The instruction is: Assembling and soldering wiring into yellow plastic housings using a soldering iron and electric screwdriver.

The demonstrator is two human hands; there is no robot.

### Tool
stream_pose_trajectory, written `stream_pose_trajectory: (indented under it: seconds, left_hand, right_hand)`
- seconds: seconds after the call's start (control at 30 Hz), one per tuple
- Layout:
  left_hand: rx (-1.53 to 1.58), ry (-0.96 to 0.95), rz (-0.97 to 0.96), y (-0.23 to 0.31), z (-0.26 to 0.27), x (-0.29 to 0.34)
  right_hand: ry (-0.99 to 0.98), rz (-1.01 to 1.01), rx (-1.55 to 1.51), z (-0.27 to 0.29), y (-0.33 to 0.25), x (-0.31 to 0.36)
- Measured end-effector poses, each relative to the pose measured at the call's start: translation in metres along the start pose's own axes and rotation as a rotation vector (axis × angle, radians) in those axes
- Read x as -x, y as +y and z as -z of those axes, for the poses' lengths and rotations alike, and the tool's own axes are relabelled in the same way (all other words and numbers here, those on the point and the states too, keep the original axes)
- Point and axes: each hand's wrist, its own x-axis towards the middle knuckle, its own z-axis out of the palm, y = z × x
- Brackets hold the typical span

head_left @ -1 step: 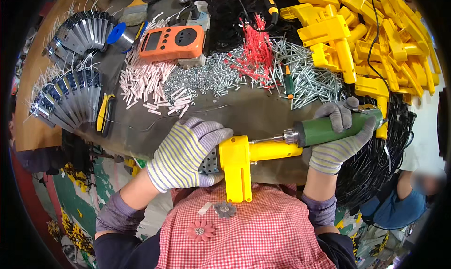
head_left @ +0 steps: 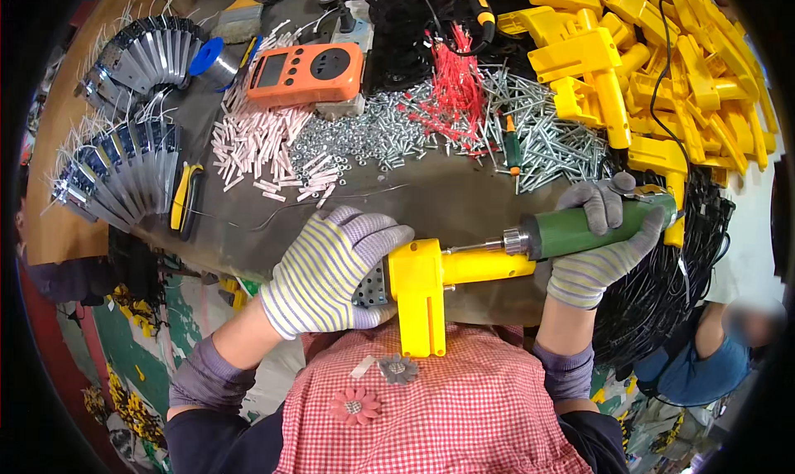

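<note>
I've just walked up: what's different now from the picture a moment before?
Nothing visibly, apart from a very slight shift of the whole view. The left hand still steadies the yellow housing, and the right hand still grips the green power driver. The orange meter and loose screws lie as before.

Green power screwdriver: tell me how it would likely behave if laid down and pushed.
The green power screwdriver would probably roll on its rounded body, though the raised metal fitting might stop it. The silvery collar and thick body suggest some heft. Its smooth casing looks stiff.
</note>
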Motion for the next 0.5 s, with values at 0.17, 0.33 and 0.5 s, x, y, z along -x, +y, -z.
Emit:
stream_pose_trajectory:
  seconds: [0.17, 0.33, 0.5]
  left_hand:
    - [0.055, -0.053, 0.014, -0.0045, 0.0022, -0.001]
    - [0.116, -0.047, 0.016, -0.0064, 0.0018, -0.0009]
    - [0.228, -0.059, -0.015, -0.0094, 0.0021, -0.0055]
  right_hand:
    - [0.01, -0.015, 0.042, 0.0012, -0.0022, -0.0015]
    - [0.099, 0.011, 0.052, -0.0023, 0.0036, -0.0028]
    - [0.002, -0.054, -0.036, 0.0053, 0.0032, -0.0074]
